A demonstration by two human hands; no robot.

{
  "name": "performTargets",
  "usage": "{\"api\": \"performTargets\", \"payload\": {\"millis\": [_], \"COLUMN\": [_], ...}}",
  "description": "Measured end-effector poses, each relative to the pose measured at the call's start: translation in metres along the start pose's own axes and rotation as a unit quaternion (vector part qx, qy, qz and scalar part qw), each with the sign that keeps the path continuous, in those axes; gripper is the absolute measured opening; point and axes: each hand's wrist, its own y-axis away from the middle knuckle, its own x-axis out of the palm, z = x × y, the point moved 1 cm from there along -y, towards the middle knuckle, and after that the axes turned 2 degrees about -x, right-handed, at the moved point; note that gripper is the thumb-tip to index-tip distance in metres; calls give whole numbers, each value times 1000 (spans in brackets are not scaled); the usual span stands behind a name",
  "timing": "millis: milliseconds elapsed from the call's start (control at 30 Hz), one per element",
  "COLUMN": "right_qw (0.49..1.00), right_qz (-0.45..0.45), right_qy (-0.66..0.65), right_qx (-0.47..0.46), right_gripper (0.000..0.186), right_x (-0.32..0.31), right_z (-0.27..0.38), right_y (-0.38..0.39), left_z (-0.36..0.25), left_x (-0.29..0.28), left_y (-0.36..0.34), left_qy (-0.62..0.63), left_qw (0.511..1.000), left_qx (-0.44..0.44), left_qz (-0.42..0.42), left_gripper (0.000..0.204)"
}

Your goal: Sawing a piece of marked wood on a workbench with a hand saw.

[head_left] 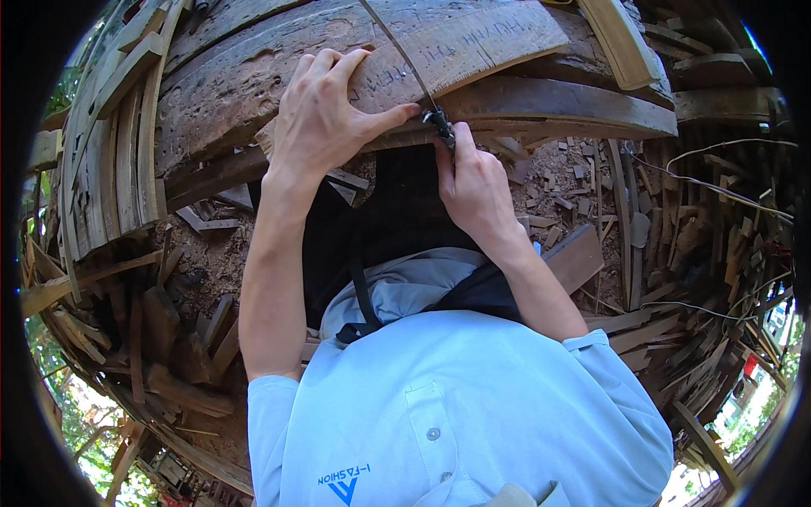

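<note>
My left hand [323, 117] lies spread on a wooden board [481, 46], its thumb stretched toward a narrow blade. The board has handwriting on it and rests on a thick, weathered timber bench [224, 106]. My right hand [476, 182] is closed round the dark end of a thin, long tool, which looks like a narrow-bladed saw [397, 49]. Its blade runs up and away across the board, just right of my left thumb. The grip is partly hidden by my fingers. Whether the blade sits in a cut, I cannot tell.
A curved plank [562, 110] lies along the bench's near edge, and a pale wood strip [621, 42] lies at the right. Slats [127, 144] stand stacked at the left. Wood offcuts [557, 182] and sawdust cover the ground. A loose wire [718, 188] hangs at the right.
</note>
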Motion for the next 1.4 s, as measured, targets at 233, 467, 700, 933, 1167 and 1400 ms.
{"api": "performTargets", "payload": {"millis": [233,467,700,933,1167,1400], "right_qw": [1000,988,999,988,998,1000], "right_qz": [-2,-13,-44,-38,9,-23], "right_qy": [-6,-155,-17,-87,-56,5], "right_qx": [10,-13,-4,123,36,-9], "right_gripper": [19,16,21,16,16,19], "right_x": [1,16,25,-18,-13,1], "right_z": [-8,-28,-55,-46,0,2], "right_y": [4,7,61,76,1,-3], "left_z": [-3,-9,-4,0,-5,-6], "left_x": [3,2,3,3,-1,-3], "left_y": [0,1,-4,-6,-8,-9], "left_qy": [5,7,29,28,29,17], "left_qw": [1000,999,999,999,999,1000], "left_qx": [17,18,2,8,-15,4], "left_qz": [-21,-26,-24,-23,19,17], "left_gripper": [99,95,99,98,95,90]}}
